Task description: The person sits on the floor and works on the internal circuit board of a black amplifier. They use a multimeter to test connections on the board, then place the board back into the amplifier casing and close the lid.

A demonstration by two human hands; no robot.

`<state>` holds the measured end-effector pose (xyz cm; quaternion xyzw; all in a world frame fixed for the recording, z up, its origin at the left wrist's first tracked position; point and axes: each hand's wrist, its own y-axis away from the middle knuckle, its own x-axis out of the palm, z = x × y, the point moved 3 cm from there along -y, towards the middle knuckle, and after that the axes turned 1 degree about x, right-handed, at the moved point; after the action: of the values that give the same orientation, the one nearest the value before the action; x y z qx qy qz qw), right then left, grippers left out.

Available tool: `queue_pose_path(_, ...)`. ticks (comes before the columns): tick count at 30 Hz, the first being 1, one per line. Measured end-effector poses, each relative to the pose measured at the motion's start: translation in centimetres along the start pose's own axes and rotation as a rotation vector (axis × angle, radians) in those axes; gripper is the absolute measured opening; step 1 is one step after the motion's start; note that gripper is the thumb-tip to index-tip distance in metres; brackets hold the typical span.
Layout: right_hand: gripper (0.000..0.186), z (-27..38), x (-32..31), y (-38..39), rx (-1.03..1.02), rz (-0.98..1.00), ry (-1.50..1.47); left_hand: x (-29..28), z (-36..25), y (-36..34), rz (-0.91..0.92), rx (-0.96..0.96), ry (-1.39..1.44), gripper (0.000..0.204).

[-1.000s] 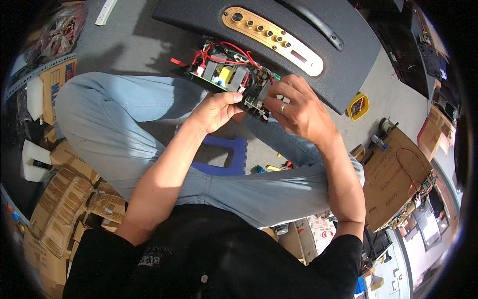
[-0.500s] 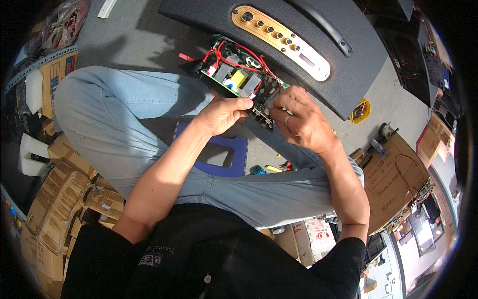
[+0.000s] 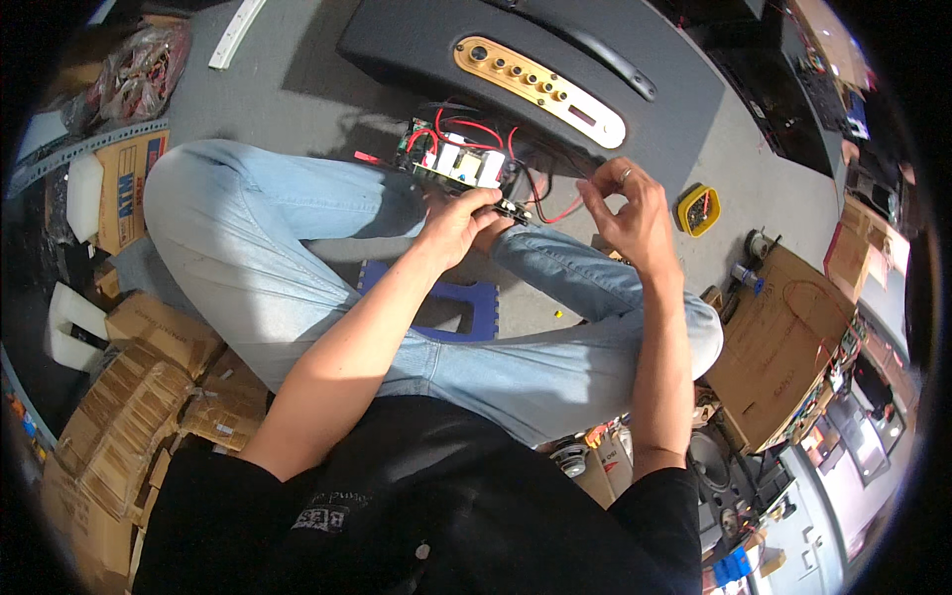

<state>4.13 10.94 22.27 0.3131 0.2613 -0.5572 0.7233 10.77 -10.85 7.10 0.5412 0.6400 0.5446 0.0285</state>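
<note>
At nine o'clock from the circuit board [image 3: 464, 165], a loose red lead [image 3: 369, 158] sticks out beside the jeans [image 3: 228, 238]; a snag on the cloth could strain its joint. At six o'clock, the left hand [image 3: 451, 230] has the board's near edge clamped between thumb and fingers. The board lies between the crossed legs and the black box [image 3: 555, 64] at two o'clock; with this one-sided hold, a slip might tip it against the box or floor [image 3: 253, 114]. Toward four o'clock, a thin red wire [image 3: 560, 211] curves to the right hand [image 3: 635, 218], whose thumb and forefinger are close together; from where I stand, I cannot tell whether they pinch it. A hard pull could tear it loose. Just past three o'clock, a careless knock could spill the yellow tub [image 3: 684, 213].
</note>
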Motion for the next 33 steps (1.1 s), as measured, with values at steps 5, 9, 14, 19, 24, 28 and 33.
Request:
queue_pose_path(5,0.027,-6.8,5.3,4.6,0.441,-0.059,-0.038,-1.0,0.2,-0.3,-0.145,-0.045,-0.07,0.045)
queue_pose_path(9,0.059,-14.8,10.0,6.4,0.809,-0.154,0.174,-0.6,1.2,-0.7,-0.088,-0.105,-0.068,0.039)
queue_pose_path(14,0.058,-15.4,14.1,5.5,1.09,-0.032,-0.977,-1.3,2.3,-2.6,-0.031,-0.182,-0.042,0.037)
queue_pose_path(19,0.022,-12.1,11.2,3.0,0.613,-0.305,-0.532,-2.4,1.7,-2.9,-0.009,-0.154,-0.063,0.038)
queue_pose_path(24,0.014,-3.3,8.1,2.2,0.268,-0.453,0.416,-3.4,2.7,-4.1,-0.06,-0.156,-0.113,0.036)
queue_pose_path(28,0.022,-2.1,8.6,0.6,0.395,-0.325,0.163,-3.5,2.9,-4.5,-0.09,-0.157,-0.097,0.031)
queue_pose_path(33,0.031,-0.7,9.1,2.0,0.088,-0.533,0.012,-3.3,3.1,-4.7,-0.173,-0.23,-0.05,0.021)
